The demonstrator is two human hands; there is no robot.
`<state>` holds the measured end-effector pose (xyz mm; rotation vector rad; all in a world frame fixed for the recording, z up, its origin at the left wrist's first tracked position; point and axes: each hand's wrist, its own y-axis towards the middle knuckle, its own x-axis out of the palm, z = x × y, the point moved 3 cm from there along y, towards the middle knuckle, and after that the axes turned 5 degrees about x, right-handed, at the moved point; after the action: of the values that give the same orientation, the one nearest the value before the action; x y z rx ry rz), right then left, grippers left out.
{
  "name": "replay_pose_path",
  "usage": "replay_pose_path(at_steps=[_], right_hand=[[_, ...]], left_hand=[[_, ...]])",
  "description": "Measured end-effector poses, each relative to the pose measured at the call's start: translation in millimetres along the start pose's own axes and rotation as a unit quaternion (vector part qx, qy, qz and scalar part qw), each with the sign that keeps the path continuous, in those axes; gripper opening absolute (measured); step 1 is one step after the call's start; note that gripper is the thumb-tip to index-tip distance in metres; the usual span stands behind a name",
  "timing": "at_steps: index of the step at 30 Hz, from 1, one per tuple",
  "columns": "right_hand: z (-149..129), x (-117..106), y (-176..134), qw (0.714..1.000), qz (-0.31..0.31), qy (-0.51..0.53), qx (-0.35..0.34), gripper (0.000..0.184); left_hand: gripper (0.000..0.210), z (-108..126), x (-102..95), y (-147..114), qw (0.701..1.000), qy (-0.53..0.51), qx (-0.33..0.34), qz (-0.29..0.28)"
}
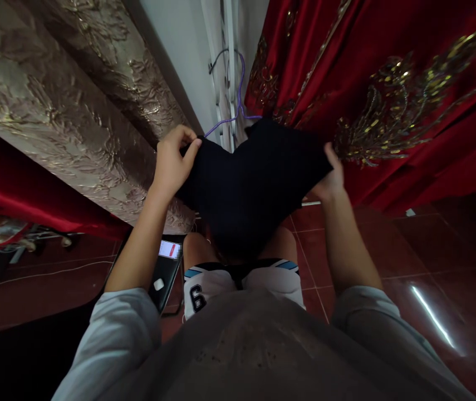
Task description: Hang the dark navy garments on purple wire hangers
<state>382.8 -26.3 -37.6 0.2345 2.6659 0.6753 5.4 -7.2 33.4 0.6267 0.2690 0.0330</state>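
A dark navy or black garment, perhaps a shirt, hangs on a purple wire hanger in front of my legs. The hanger's hook is up against a white metal frame. My left hand pinches the garment's upper left corner between thumb and fingers, close to the hanger's left arm. At the garment's right edge, my right hand grips the cloth and is slightly blurred; part of its fingers lies behind the fabric. The lower part of the garment drapes between my knees.
Beige embossed curtain cloth hangs at the left, red fabric with gold sequins at the right. White metal bars stand behind the hanger. Left of my legs, a phone and a small white case lie on a black surface. The floor is red tile.
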Motion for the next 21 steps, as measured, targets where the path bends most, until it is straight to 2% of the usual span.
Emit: replay_pose_path(at_steps=[1,3,4,6,9,12,13,14,15,16,17,18,19,20,21], right_hand=[[5.1,-5.4,-0.3,0.999,-0.01,0.036,0.025,0.067],[8.0,-15.4,1.1,0.989,-0.009,0.123,0.087,0.053],[5.3,-19.2,2.7,0.98,0.012,0.167,0.112,0.042],[-6.4,-23.2,6.1,0.956,0.08,0.249,0.135,0.033],[-28.5,-20.5,3.6,0.917,0.166,0.345,0.113,0.03],[-49.2,-13.8,-17.9,0.91,0.195,0.362,0.062,0.021],[-57.1,-9.5,-28.1,0.92,0.17,0.351,0.044,0.019],[-66.3,-2.6,-38.3,0.939,0.105,0.326,0.028,0.017],[-76.4,7.3,-48.5,0.957,0.003,0.289,0.012,0.015],[-86.3,19.7,-58.8,0.962,-0.128,0.241,-0.004,0.014],[-94.5,32.8,-69.2,0.946,-0.264,0.189,-0.019,0.015],[-99.9,44.3,-77.9,0.916,-0.373,0.145,-0.03,0.016],[-101.9,53.1,-82.8,0.891,-0.438,0.114,-0.033,0.019],[-100.6,59.1,-82.6,0.888,-0.449,0.094,-0.031,0.021],[-95.9,62.5,-78.0,0.906,-0.415,0.078,-0.025,0.024]], left_hand=[[0.014,2.2,0.8,0.5,1.0,-0.002,0.002,-0.008],[0.013,12.2,7.3,3.6,0.999,0.009,0.027,-0.032],[0.016,19.7,12.3,5.9,0.997,0.02,0.05,-0.047],[0.022,37.5,23.1,9.7,0.991,0.041,0.102,-0.075],[0.028,61.8,34.6,7.3,0.981,0.054,0.167,-0.08],[0.033,70.2,40.2,-6.2,0.985,0.014,0.161,-0.063],[0.036,68.9,42.1,-12.0,0.988,-0.018,0.135,-0.067],[0.038,66.2,44.0,-18.2,0.991,-0.059,0.098,-0.075],[0.039,62.9,45.9,-24.8,0.989,-0.105,0.052,-0.086],[0.04,60.0,47.4,-31.9,0.983,-0.151,0.002,-0.1],[0.04,58.1,48.0,-39.6,0.973,-0.194,-0.051,-0.116],[0.039,57.6,47.6,-48.1,0.958,-0.23,-0.102,-0.136],[0.035,58.9,46.0,-57.2,0.941,-0.252,-0.152,-0.167],[0.031,61.7,43.3,-67.2,0.92,-0.259,-0.2,-0.215],[0.028,65.7,39.4,-77.6,0.895,-0.246,-0.243,-0.28]])
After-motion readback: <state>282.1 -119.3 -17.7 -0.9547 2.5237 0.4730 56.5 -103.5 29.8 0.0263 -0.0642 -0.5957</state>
